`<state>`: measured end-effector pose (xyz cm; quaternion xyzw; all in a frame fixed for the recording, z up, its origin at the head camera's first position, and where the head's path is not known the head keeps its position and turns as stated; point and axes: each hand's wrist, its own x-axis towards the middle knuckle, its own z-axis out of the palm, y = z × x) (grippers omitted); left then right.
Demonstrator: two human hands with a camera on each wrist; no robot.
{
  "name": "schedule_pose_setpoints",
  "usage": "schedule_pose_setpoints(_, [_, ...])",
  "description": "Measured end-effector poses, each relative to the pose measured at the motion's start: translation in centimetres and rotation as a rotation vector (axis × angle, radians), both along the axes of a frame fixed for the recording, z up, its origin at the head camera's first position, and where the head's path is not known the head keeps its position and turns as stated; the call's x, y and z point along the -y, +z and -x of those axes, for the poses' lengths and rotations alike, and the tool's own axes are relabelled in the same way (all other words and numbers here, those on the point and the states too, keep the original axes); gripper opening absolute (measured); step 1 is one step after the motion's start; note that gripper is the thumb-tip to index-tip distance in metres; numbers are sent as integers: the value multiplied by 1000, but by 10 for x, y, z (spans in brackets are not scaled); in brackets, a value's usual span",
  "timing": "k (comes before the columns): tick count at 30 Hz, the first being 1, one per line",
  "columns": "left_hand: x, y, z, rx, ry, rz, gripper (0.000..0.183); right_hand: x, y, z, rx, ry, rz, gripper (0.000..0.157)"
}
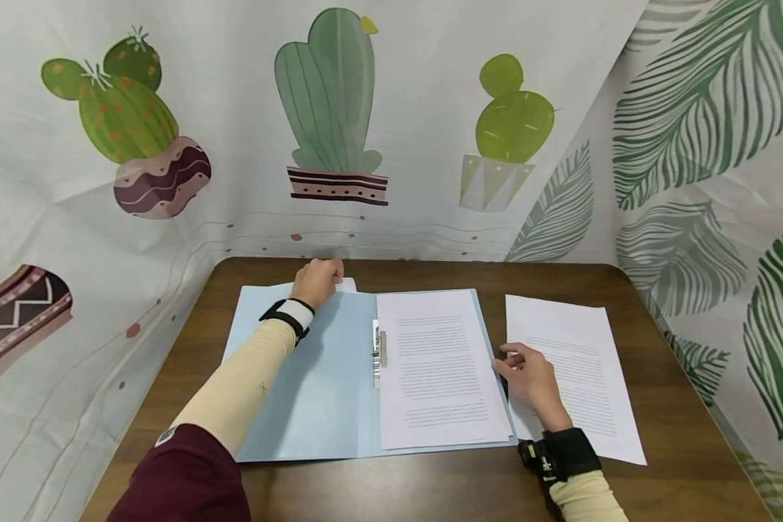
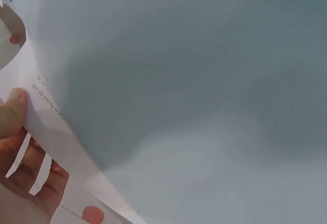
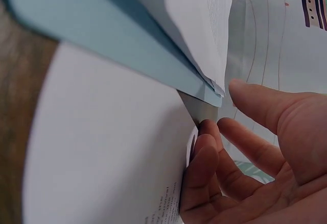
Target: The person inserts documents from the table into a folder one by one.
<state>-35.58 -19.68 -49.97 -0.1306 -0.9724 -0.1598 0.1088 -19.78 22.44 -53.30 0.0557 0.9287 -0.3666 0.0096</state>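
Head: Blue folder (image 1: pixel 333 406) lies open on the wood table (image 1: pixel 391 496), spine running away from the person. Left hand (image 1: pixel 316 283) is at the far edge of its left cover, on a white partly covered sheet (image 1: pixel 348 285) that pokes out past that edge. Most of that sheet runs from the grip back toward the person, under the cover; can't tell its long axis. Left hand is the nearer one; right hand (image 1: pixel 531 377) is well off, by the folder's right edge, over the left side of a loose printed sheet (image 1: pixel 583 377). Loose sheet's long axis points away from the person, far end leaning left. Folder contents: printed stack (image 1: pixel 440 370) on the right cover, metal clip (image 1: pixel 380 351) at its left edge; can't tell if it's clamped.

Left wrist: grip is a pinch, thumb (image 2: pixel 14 113) on the printed face of the partly covered sheet, fingers behind. Folder cover overlaps the sheet and cuts off its text lines.

Right wrist: thumb stands apart from loosely bent fingers, no pinch visible. Fingers sit right by the loose sheet's edge, thumb by the folder corner; contact unclear.
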Motion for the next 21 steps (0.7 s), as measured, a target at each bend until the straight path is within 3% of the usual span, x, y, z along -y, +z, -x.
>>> schedule_pose_setpoints(4, [3,6,1,-59,-2,0,11,0,1,-1,1,1,-6,41])
schedule_pose_setpoints(12, [6,21,1,-72,-5,-42,8,-1,1,-1,12,-3,-15,41])
schedule_pose_setpoints(21, [11,47,10,-208,-21,-62,9,-1,1,0,4,4,-4,42])
